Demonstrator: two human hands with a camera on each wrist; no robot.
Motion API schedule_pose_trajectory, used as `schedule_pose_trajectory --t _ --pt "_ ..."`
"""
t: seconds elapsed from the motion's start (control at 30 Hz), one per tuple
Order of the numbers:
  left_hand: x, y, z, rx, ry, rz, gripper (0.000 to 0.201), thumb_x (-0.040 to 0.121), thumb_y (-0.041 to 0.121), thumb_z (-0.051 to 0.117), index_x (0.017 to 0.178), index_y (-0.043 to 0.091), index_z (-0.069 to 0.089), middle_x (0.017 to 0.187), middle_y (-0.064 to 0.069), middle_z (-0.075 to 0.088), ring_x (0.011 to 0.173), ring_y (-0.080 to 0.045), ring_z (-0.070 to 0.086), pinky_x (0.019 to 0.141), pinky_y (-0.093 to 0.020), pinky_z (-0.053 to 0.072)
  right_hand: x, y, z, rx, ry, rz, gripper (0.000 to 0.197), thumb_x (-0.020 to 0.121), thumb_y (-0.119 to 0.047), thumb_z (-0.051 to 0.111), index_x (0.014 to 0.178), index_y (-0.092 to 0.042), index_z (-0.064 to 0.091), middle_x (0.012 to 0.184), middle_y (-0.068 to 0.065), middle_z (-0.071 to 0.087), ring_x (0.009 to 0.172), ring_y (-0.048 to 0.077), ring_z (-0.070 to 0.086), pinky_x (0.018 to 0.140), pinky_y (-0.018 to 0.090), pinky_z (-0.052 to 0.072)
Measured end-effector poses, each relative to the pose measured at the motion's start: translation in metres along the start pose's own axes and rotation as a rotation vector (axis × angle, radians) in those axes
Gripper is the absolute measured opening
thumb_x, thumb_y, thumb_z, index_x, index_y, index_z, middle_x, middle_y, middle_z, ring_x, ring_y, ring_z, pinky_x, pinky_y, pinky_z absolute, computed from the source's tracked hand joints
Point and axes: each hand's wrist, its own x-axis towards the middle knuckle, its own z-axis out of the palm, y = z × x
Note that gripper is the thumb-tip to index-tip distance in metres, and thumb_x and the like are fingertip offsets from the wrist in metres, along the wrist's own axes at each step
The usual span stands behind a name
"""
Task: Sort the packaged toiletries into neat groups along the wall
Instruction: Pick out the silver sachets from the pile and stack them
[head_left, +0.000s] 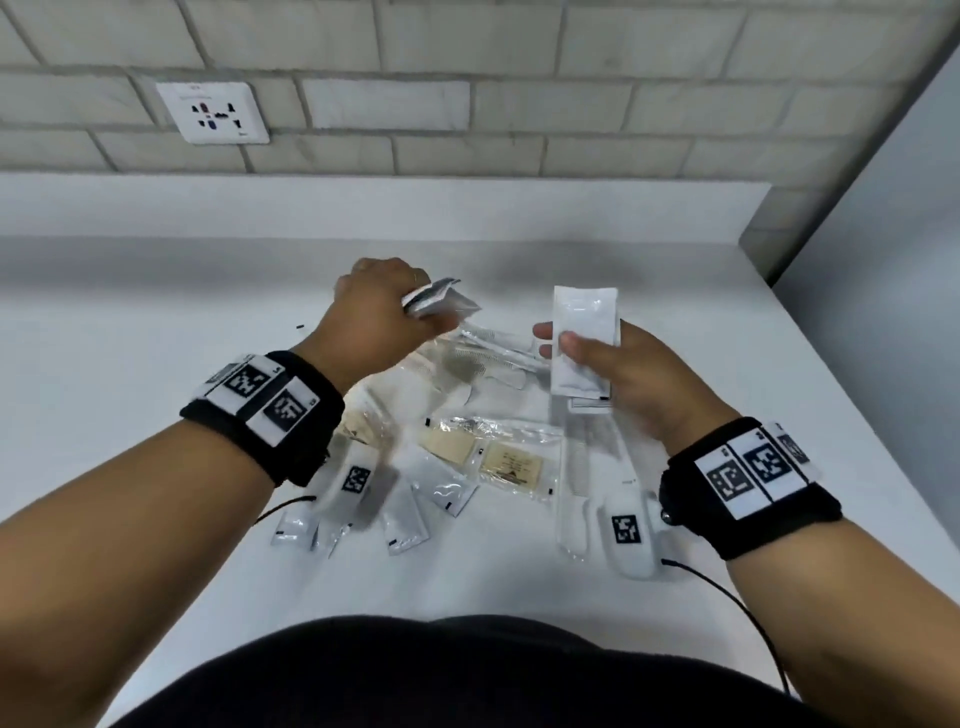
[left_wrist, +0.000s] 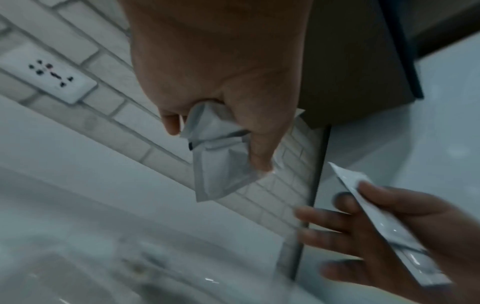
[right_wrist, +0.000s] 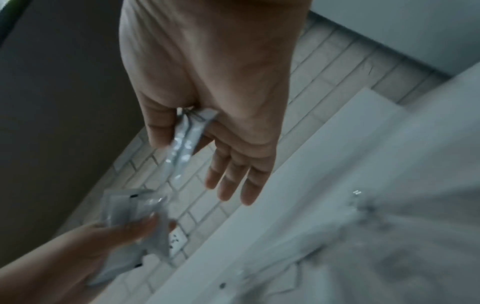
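My left hand (head_left: 384, 306) grips a small bunch of white sachets (head_left: 439, 301) above the white counter; in the left wrist view the sachets (left_wrist: 221, 156) hang from thumb and fingers. My right hand (head_left: 597, 364) holds a flat stack of white packets (head_left: 584, 338) upright, thumb on the front face; the right wrist view shows the packets (right_wrist: 184, 142) edge-on. Below both hands lies a loose pile: clear-wrapped combs (head_left: 493, 358), tan soap packets (head_left: 511, 462), and white sachets (head_left: 405, 519).
The brick wall (head_left: 467, 104) with a white socket (head_left: 213, 111) rises behind a low white ledge (head_left: 363, 208). A grey panel (head_left: 883, 234) bounds the counter on the right. Bare counter surface (head_left: 130, 312) lies to the left and along the ledge.
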Motion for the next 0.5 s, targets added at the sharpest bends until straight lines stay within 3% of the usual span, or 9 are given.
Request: schedule_pose_trajectory --t 0.03,0.1,0.17,0.23,0.3,0.43,0.5 --pt "-0.005 0.014 -0.001 -0.13 -0.021 -0.067 0.03 0.076 0.054 0.064 0.078 0.025 0.063 0.078 0.006 0.062 0.083 -0.023 0.059 0.071 -0.032 0.042 0.003 -0.003 0.004 0.105 -0.004 -0.011 0.041 0.082 -0.04 0.065 0.116 -0.019 0.069 0.117 0.001 0.071 0.113 0.02 0.064 0.105 0.047 0.044" --pt "-0.018 0.045 -0.003 -0.502 -0.173 -0.243 0.021 0.085 0.042 0.064 0.103 0.031 0.062 0.093 0.008 0.068 0.091 -0.018 0.065 0.081 -0.034 0.05 0.006 -0.014 0.015 0.283 -0.038 -0.038 0.042 0.082 -0.035 0.061 0.116 -0.012 0.068 0.118 0.013 0.069 0.111 0.028 0.064 0.102 0.048 0.046" --pt "-0.032 0.07 -0.003 -0.971 -0.341 -0.369 0.023 0.093 0.029 0.059 0.115 0.022 0.061 0.099 0.0 0.072 0.097 -0.025 0.067 0.086 -0.042 0.055 0.008 -0.023 0.025 0.338 -0.069 -0.073 0.034 0.082 -0.034 0.059 0.104 -0.012 0.071 0.106 0.013 0.073 0.101 0.029 0.067 0.1 0.049 0.046" --pt "-0.041 0.085 -0.002 -1.273 -0.444 -0.457 0.03 0.097 0.027 0.05 0.118 0.008 0.062 0.103 -0.011 0.071 0.095 -0.031 0.068 0.079 -0.044 0.058 0.009 -0.027 0.035 0.28 -0.074 -0.097 0.04 0.081 -0.042 0.061 0.109 -0.014 0.068 0.105 0.009 0.073 0.101 0.028 0.068 0.101 0.052 0.046" --pt "-0.046 0.092 -0.003 -1.427 -0.482 -0.523 0.036 0.098 0.03 0.044 0.12 0.006 0.06 0.103 -0.014 0.069 0.091 -0.03 0.068 0.072 -0.042 0.058 0.008 -0.027 0.04 0.206 -0.088 -0.122 0.06 0.079 -0.051 0.062 0.127 -0.017 0.055 0.115 0.008 0.07 0.108 0.027 0.066 0.1 0.053 0.047" --pt "-0.056 0.092 -0.002 -1.594 -0.494 -0.558 0.037 0.092 0.031 0.054 0.121 0.008 0.058 0.106 -0.014 0.066 0.092 -0.028 0.068 0.078 -0.044 0.058 0.006 -0.02 0.041 0.088 -0.117 -0.182 0.046 0.09 -0.044 0.058 0.132 -0.041 0.039 0.121 -0.003 0.064 0.11 0.016 0.063 0.097 0.037 0.049" --pt "-0.063 0.094 -0.001 -1.63 -0.493 -0.553 0.034 0.088 0.024 0.056 0.117 0.006 0.061 0.105 -0.014 0.067 0.092 -0.027 0.069 0.082 -0.042 0.058 0.002 -0.017 0.041 0.077 -0.165 -0.223 0.051 0.094 -0.038 0.057 0.135 -0.052 0.031 0.13 -0.006 0.058 0.114 0.013 0.06 0.098 0.031 0.048"
